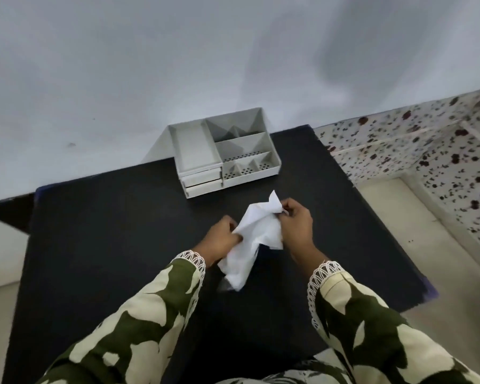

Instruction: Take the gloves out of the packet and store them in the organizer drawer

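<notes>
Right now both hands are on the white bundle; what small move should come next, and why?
Probably keep working the gloves out of the white bundle: the left hand grips its lower side and the right hand pinches its top corner, while it is held crumpled over the black table. Both drawers of the organizer look shut, so opening one comes later.

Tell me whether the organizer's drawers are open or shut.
Shut: both drawers sit flush in the organizer front, at its lower left.
</notes>
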